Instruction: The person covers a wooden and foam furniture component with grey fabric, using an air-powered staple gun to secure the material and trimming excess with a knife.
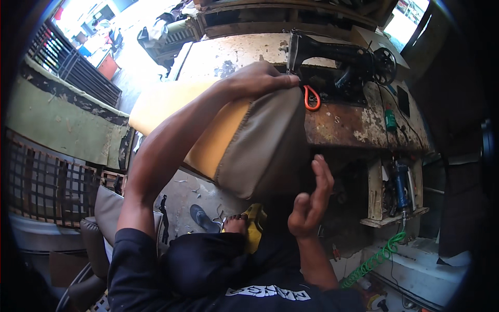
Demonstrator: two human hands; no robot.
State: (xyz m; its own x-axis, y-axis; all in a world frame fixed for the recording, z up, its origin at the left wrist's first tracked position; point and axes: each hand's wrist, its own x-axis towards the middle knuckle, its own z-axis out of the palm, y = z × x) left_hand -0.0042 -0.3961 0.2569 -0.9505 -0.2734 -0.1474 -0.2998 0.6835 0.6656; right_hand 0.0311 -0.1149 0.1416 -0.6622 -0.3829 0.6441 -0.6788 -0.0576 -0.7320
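Observation:
A yellow foam slab (215,151) is partly covered by a grey-brown leatherette cover (265,135) and leans across the near edge of the sewing table. At the top corner of this cover, close beside the sewing machine's needle end, my left hand (260,79) grips the material, its fingertips partly hidden. Lower down and to the right, my right hand (313,200) is raised in the air, fingers stretched and holding nothing. It is apart from the cover. The black sewing machine (338,60) stands on the worn table, with orange-handled scissors (312,98) lying in front of it.
A small green bottle (390,119) is at the table's right side. Below it, a blue air tool (401,184) sits in a wooden holder, its green coiled hose (375,258) trailing down. Grey upholstered pieces (106,213) lie at left. A slipper (204,218) rests on the floor.

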